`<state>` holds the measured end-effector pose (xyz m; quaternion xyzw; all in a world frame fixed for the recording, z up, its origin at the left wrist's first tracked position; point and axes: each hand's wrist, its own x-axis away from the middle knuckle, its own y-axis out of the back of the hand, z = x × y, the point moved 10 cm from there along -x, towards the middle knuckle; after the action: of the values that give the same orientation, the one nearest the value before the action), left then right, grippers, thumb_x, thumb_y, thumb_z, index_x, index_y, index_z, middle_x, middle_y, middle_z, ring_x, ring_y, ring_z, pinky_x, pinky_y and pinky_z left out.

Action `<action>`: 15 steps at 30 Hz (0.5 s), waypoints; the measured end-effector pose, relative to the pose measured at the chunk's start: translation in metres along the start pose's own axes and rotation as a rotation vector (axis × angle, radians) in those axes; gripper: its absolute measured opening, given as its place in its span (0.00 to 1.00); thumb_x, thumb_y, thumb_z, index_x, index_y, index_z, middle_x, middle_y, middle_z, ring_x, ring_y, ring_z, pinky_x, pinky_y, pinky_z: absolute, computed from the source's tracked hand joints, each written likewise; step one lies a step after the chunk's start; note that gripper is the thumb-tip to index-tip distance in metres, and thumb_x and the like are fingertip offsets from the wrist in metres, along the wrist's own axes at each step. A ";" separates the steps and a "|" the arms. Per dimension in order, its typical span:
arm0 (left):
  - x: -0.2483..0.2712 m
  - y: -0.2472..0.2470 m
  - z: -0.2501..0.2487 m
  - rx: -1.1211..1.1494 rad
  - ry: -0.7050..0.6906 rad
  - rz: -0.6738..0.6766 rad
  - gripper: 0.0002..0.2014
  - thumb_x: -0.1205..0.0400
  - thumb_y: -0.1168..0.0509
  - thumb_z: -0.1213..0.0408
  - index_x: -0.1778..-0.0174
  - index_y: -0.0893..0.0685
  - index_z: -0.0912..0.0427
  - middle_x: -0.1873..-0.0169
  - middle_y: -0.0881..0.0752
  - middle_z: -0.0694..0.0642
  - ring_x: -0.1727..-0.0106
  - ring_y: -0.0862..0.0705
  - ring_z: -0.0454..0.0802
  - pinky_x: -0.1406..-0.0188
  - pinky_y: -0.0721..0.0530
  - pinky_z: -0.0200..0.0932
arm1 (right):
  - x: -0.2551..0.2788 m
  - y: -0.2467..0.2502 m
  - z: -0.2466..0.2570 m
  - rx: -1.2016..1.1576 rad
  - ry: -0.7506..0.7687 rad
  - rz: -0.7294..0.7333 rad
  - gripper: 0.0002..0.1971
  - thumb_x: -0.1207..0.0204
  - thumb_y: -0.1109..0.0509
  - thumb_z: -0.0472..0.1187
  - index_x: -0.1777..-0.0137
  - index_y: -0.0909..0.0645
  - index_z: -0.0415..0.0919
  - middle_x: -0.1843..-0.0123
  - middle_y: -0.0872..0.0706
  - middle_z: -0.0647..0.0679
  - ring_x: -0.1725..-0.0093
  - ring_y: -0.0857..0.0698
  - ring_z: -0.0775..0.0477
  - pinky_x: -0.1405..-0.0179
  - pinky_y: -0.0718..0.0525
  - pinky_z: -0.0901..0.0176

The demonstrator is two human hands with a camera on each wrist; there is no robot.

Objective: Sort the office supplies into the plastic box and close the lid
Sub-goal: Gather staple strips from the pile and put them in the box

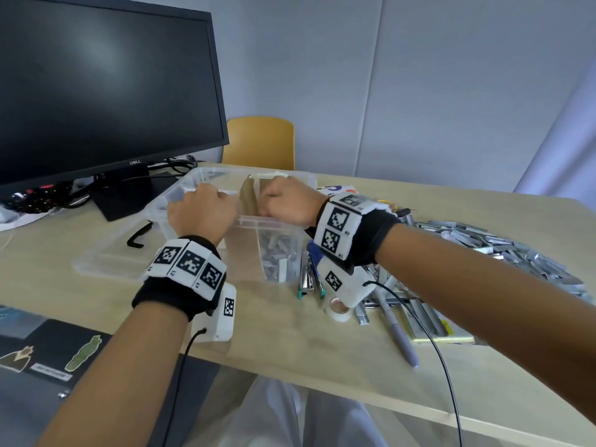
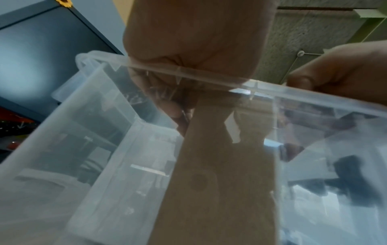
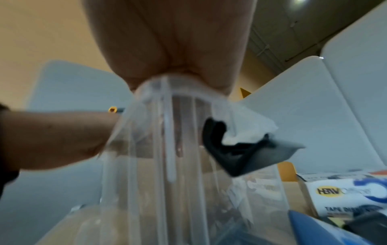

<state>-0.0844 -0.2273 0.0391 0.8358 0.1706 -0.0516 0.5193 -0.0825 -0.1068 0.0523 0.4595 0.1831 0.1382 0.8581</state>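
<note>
The clear plastic box [image 1: 277,250] is sitting toward the far middle of the desk [image 1: 290,343], just in front of the monitor [image 1: 96,85] that is standing at the far left corner. Both hands are working at the box's open top. The left hand [image 1: 201,214] is reaching over the near rim with its fingers curled; in the left wrist view those fingers [image 2: 173,109] are pinching the top edge of a brown cardboard divider [image 2: 220,174] that is standing upright inside the box. The right hand [image 1: 287,201] is also curled over the divider's upper edge, but the right wrist view is blurring the fingers behind the clear plastic, so what exactly it is gripping cannot be told. A heap of grey staple strips [image 1: 277,256] is lying in the box's right compartment, right of the divider. The clear lid [image 1: 106,256] is lying flat on the desk, touching the box's left side, with a black clip [image 1: 138,237] on it.

Right of the box, toward the desk's right edge, more staple strips [image 1: 503,250] are lying in a loose pile. Near the front of that pile, a grey pen [image 1: 396,327], a roll of white tape [image 1: 338,309] and a stapler [image 1: 306,272] are lying just beside the box. A tape dispenser carton [image 3: 343,195] is standing beyond the box's right end. A yellow chair [image 1: 259,141] is standing behind the desk's far edge.
</note>
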 end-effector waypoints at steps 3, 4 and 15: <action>-0.002 -0.003 -0.001 0.026 0.012 0.064 0.17 0.20 0.48 0.66 0.43 0.18 0.65 0.43 0.18 0.65 0.36 0.23 0.65 0.36 0.32 0.52 | 0.012 0.023 -0.019 -0.183 -0.019 -0.077 0.18 0.23 0.44 0.30 0.72 0.20 0.40 0.70 0.16 0.47 0.69 0.19 0.60 0.60 0.22 0.72; -0.001 -0.002 -0.006 0.070 0.004 0.070 0.14 0.21 0.48 0.66 0.50 0.18 0.64 0.49 0.16 0.63 0.39 0.22 0.65 0.41 0.30 0.52 | 0.018 0.036 -0.027 -0.196 -0.023 -0.124 0.19 0.23 0.44 0.30 0.73 0.21 0.43 0.70 0.16 0.48 0.70 0.19 0.64 0.62 0.24 0.76; 0.056 -0.002 -0.164 0.458 -0.418 0.138 0.08 0.24 0.44 0.72 0.63 0.24 0.56 0.65 0.21 0.60 0.62 0.27 0.51 0.60 0.29 0.43 | 0.112 0.059 -0.146 0.069 -0.442 0.132 0.10 0.23 0.38 0.32 0.63 0.18 0.38 0.68 0.15 0.48 0.74 0.17 0.58 0.70 0.23 0.65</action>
<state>-0.0476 -0.0681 0.0977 0.9118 -0.0128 -0.2240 0.3438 -0.0504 0.0780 0.0065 0.5187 -0.0350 0.0838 0.8501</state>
